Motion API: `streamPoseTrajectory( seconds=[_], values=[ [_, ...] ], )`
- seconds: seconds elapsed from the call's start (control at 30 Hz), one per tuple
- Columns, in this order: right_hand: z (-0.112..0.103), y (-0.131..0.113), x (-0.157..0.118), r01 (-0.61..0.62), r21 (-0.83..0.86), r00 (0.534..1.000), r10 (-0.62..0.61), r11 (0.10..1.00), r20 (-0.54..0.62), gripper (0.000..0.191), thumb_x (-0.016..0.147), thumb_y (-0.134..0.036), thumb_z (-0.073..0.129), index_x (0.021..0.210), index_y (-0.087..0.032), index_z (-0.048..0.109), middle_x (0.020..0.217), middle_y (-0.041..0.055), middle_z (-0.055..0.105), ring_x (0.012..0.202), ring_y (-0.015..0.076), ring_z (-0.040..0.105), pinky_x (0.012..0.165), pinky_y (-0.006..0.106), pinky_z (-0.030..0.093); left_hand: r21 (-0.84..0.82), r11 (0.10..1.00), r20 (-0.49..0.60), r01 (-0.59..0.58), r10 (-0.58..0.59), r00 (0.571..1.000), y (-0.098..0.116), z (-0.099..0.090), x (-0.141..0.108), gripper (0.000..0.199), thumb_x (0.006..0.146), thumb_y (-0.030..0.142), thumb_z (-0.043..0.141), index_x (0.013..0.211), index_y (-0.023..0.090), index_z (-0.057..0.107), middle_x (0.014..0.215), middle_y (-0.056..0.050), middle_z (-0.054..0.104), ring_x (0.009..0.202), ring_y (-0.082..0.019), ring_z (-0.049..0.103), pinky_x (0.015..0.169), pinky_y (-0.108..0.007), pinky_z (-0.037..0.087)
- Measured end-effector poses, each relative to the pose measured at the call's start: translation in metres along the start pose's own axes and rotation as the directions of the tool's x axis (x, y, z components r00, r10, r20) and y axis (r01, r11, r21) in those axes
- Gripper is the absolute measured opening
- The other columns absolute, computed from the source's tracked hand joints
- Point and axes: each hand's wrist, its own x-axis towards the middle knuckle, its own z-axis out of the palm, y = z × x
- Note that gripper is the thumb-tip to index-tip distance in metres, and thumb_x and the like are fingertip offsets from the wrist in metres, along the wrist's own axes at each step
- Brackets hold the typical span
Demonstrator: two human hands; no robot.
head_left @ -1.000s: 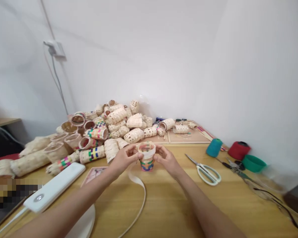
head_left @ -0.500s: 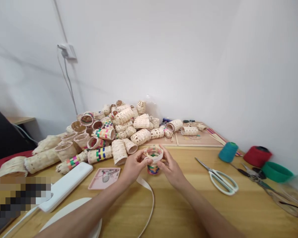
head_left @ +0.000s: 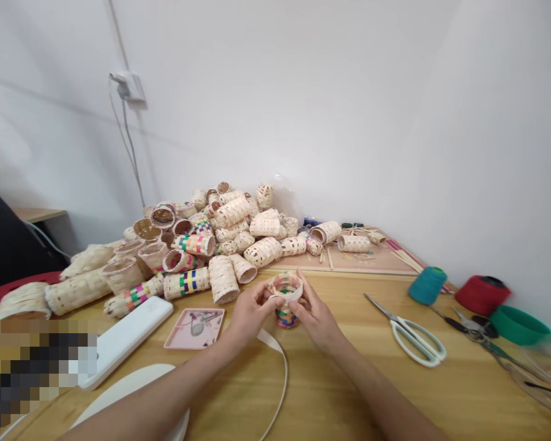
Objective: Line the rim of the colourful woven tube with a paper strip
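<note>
A small woven basket (head_left: 285,317) with coloured bands stands upright between my hands, its round mouth facing up. Around its rim runs a pale flat ribbon (head_left: 272,340), whose loose end trails down over the table in a curve. My left hand (head_left: 253,311) grips the rim from the left, thumb on the near side. From the right, my right hand (head_left: 316,315) holds the same rim, thumb in front and fingers behind. The fingers partly hide the basket's sides.
Many woven baskets (head_left: 232,211) are heaped at the back left. A pink tray (head_left: 172,340) with small metal parts and a white power bank-like box (head_left: 128,343) lie left. Scissors (head_left: 417,343), a blue thread cone (head_left: 428,286), a red one (head_left: 481,295) and green tape roll (head_left: 520,324) lie right.
My view has shifted slightly. Both hands stay at the basket's rim with the ribbon around it; their grip looks almost the same.
</note>
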Motion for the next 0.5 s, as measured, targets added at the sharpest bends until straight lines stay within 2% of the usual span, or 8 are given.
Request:
streamPoseTrajectory(
  seconds=[0.2,0.37,0.5],
  values=[
    [0.0036,0.0006,-0.0011,0.001,0.025,1.0,-0.002,1.0,0.007,0.093,0.083,-0.048,0.066,0.153,-0.023,0.01,0.149,0.0128,0.039,0.128,0.0242,0.048,0.105,0.039,0.041,0.093,0.995,0.007,-0.045,0.044,0.999,0.0054,0.0022,-0.0041,0.039,0.079,0.036,0.062,0.112,0.016,0.066,0.083,-0.003,0.068,0.073,-0.018,0.055,0.07,-0.026,0.043],
    [0.0036,0.0053,0.0002,0.017,0.052,0.999,-0.014,0.999,-0.042,0.095,0.079,-0.045,0.071,0.151,-0.022,0.014,0.146,0.014,0.041,0.123,0.0245,0.052,0.103,0.039,0.042,0.123,0.989,0.057,-0.083,0.077,0.995,0.0046,0.0036,-0.0074,0.039,0.087,0.035,0.052,0.12,0.017,0.064,0.092,-0.005,0.07,0.079,-0.019,0.059,0.076,-0.028,0.045],
    [0.0036,0.0053,0.001,0.002,0.051,0.999,0.001,0.999,-0.054,0.092,0.078,-0.044,0.071,0.15,-0.022,0.017,0.144,0.0131,0.044,0.118,0.0238,0.056,0.101,0.037,0.044,0.11,0.987,0.073,-0.12,0.112,0.991,0.0031,0.0037,-0.0084,0.04,0.089,0.033,0.051,0.124,0.019,0.06,0.098,-0.005,0.069,0.083,-0.019,0.06,0.076,-0.026,0.045]
  ],
)
